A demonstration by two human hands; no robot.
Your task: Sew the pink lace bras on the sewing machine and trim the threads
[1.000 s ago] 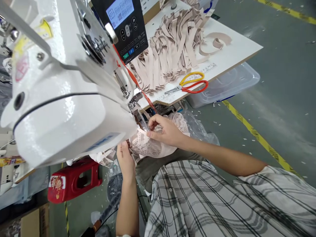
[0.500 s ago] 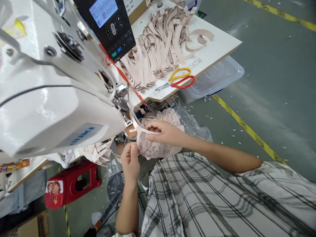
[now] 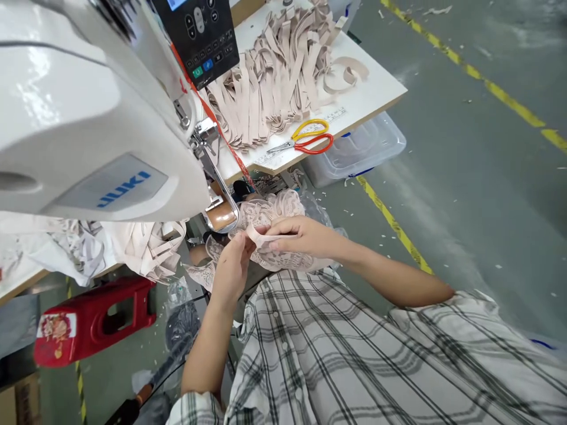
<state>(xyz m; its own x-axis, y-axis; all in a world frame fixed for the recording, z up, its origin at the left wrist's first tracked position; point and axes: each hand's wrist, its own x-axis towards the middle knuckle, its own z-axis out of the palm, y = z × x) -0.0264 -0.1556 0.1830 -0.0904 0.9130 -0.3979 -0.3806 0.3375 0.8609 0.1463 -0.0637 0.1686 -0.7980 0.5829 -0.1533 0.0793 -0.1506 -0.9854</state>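
Observation:
A pale pink lace piece (image 3: 283, 260) with a smooth band (image 3: 257, 236) along its edge lies between my hands, just in front of the sewing machine's sewing end (image 3: 221, 215). My left hand (image 3: 231, 265) pinches the band at its left end, fingertips close together. From the right, my right hand (image 3: 305, 236) grips the lace piece along the same band, its thumb lying beneath it. The band curves up in a small loop between the two hands. More ruffled pink lace (image 3: 283, 203) is bunched behind my right hand. Some fingertips are hidden by the cloth.
The white sewing machine head (image 3: 133, 147) fills the upper left, beside its black control panel (image 3: 199, 44). Scissors (image 3: 305, 139) and a heap of beige strips (image 3: 274, 77) lie on the tabletop (image 3: 376, 88). A clear plastic box (image 3: 367, 144) and red stool (image 3: 97, 319) stand lower.
My hands have drawn closer together, and the lace piece has come away from the machine's sewing end. Its band, stretched flat before, now curves. The camera view has shifted.

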